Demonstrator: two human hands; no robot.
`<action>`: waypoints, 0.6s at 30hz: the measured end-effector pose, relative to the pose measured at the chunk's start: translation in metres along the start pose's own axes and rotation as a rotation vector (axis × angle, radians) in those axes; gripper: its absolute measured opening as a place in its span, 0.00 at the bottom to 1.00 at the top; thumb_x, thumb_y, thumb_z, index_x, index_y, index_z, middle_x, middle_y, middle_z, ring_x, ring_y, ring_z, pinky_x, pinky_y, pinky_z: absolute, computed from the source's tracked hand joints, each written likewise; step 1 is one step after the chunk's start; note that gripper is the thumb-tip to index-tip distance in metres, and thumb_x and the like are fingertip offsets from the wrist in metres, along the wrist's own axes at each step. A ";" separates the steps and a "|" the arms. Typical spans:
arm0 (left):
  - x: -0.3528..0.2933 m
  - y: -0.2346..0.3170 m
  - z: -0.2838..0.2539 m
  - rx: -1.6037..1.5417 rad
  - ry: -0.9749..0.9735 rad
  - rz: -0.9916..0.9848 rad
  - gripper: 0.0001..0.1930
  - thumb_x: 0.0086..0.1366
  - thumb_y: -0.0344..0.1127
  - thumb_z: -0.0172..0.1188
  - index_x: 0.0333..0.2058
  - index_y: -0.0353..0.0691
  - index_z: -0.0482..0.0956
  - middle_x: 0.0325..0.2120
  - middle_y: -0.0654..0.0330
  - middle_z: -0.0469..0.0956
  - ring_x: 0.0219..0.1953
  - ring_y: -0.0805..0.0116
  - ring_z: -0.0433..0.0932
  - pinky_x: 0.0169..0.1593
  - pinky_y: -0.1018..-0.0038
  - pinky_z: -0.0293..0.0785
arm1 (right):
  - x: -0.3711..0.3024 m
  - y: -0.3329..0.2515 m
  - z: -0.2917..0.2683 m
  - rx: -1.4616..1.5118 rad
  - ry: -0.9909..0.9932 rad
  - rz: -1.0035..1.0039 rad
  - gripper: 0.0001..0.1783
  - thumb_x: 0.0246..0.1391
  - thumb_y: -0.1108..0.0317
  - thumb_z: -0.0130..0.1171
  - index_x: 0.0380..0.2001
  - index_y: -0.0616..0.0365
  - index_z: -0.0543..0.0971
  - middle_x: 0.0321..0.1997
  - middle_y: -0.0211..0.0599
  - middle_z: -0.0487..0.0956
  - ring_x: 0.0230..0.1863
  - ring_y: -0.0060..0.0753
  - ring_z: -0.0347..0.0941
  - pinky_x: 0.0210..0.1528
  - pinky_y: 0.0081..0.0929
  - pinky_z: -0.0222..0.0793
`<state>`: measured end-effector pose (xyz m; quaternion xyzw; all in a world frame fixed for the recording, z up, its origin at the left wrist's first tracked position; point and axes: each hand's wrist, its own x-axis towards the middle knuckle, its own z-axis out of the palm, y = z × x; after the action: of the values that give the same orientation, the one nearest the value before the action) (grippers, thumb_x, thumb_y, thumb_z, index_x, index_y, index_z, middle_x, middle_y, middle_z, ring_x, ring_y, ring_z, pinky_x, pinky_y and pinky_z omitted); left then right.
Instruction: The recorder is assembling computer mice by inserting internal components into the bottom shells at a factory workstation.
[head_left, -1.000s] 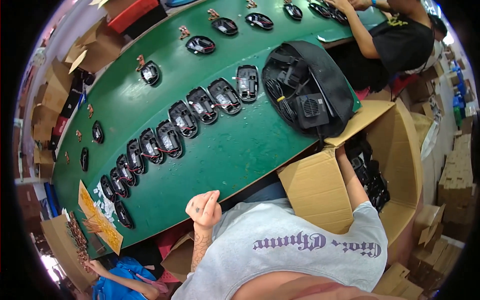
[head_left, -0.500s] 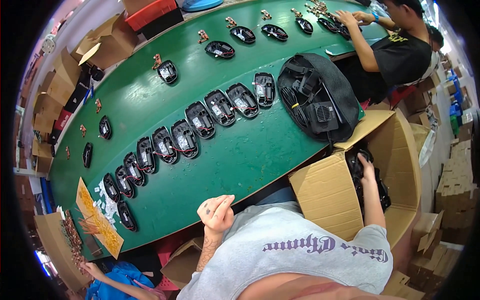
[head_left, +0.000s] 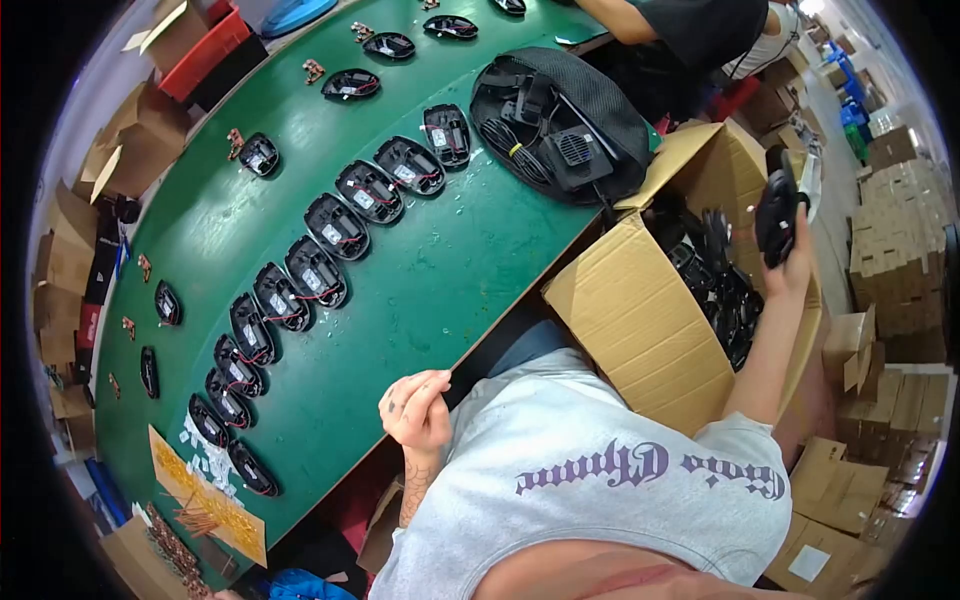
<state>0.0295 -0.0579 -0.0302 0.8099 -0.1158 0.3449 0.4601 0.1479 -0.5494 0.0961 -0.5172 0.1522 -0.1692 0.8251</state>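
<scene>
While shells (head_left: 338,228) already line the desk (head_left: 430,290), the right hand (head_left: 789,268) clasps another shell (head_left: 772,222) at the box's (head_left: 640,315) right edge; what look like more are left inside. The left hand (head_left: 416,412) is curled closed.

So the table (head_left: 420,320) filled the left and middle, with a line of mouse shells (head_left: 315,270) on it running from near left to far middle. More shells (head_left: 351,84) were spread behind that line. The bag (head_left: 632,140) sat right of the line's far end, cable (head_left: 518,150) inside. Cardboard box (head_left: 640,320) was right of the table, parts (head_left: 735,305) in it, right hand (head_left: 792,262) with another shell (head_left: 775,215) by its right side.
</scene>
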 end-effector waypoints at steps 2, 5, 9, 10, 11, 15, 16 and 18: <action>0.002 0.007 0.008 -0.103 -0.018 -0.115 0.13 0.52 0.18 0.56 0.35 0.34 0.84 0.28 0.57 0.83 0.28 0.63 0.82 0.33 0.71 0.77 | -0.011 -0.007 0.034 0.057 -0.066 -0.037 0.25 0.65 0.58 0.59 0.60 0.60 0.71 0.51 0.39 0.77 0.44 0.36 0.78 0.50 0.35 0.76; 0.015 0.015 0.029 -0.410 -0.061 -0.419 0.12 0.61 0.23 0.57 0.43 0.32 0.82 0.40 0.52 0.82 0.42 0.61 0.82 0.47 0.68 0.78 | -0.033 -0.006 0.093 0.481 -0.652 0.044 0.25 0.61 0.58 0.62 0.58 0.57 0.72 0.48 0.36 0.70 0.32 0.27 0.68 0.42 0.28 0.65; 0.038 0.017 0.049 -0.854 -0.190 -0.614 0.34 0.64 0.32 0.61 0.68 0.40 0.61 0.65 0.50 0.63 0.67 0.57 0.65 0.69 0.62 0.62 | -0.054 0.043 0.184 0.922 -0.891 0.548 0.28 0.58 0.59 0.64 0.57 0.58 0.70 0.45 0.34 0.62 0.28 0.23 0.58 0.38 0.25 0.52; 0.045 0.014 0.052 -0.851 -0.204 -0.610 0.40 0.62 0.34 0.64 0.70 0.42 0.55 0.66 0.50 0.61 0.68 0.57 0.63 0.69 0.61 0.60 | -0.062 0.058 0.208 0.917 -0.914 0.600 0.28 0.58 0.59 0.64 0.57 0.58 0.70 0.45 0.34 0.62 0.28 0.23 0.58 0.38 0.25 0.52; 0.054 0.015 0.050 -0.842 -0.222 -0.606 0.46 0.61 0.36 0.66 0.73 0.44 0.49 0.68 0.50 0.59 0.69 0.56 0.62 0.70 0.60 0.59 | -0.072 0.071 0.229 0.896 -0.926 0.731 0.23 0.58 0.62 0.62 0.54 0.59 0.71 0.45 0.34 0.63 0.27 0.24 0.60 0.37 0.25 0.52; 0.060 0.017 0.035 -0.754 -0.071 -0.685 0.52 0.57 0.36 0.71 0.74 0.46 0.44 0.68 0.50 0.56 0.68 0.56 0.63 0.70 0.60 0.60 | -0.106 0.120 0.286 0.893 -1.024 1.092 0.20 0.58 0.66 0.61 0.51 0.60 0.71 0.44 0.35 0.63 0.27 0.24 0.62 0.36 0.25 0.52; 0.058 0.012 0.030 -0.770 0.004 -0.660 0.53 0.57 0.34 0.71 0.74 0.46 0.43 0.68 0.50 0.57 0.67 0.57 0.64 0.69 0.60 0.61 | -0.112 0.133 0.295 0.899 -1.043 1.166 0.21 0.57 0.66 0.61 0.51 0.60 0.70 0.44 0.34 0.63 0.27 0.24 0.62 0.37 0.25 0.53; 0.050 0.005 0.017 -0.794 0.143 -0.602 0.55 0.56 0.32 0.71 0.74 0.47 0.41 0.66 0.50 0.60 0.66 0.58 0.65 0.67 0.60 0.64 | -0.125 0.156 0.313 0.903 -1.075 1.260 0.25 0.57 0.61 0.64 0.53 0.60 0.70 0.45 0.34 0.63 0.29 0.23 0.62 0.37 0.25 0.53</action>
<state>0.0720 -0.0682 0.0005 0.5443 0.0326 0.1810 0.8185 0.1882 -0.1795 0.0954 0.0205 -0.0770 0.5263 0.8465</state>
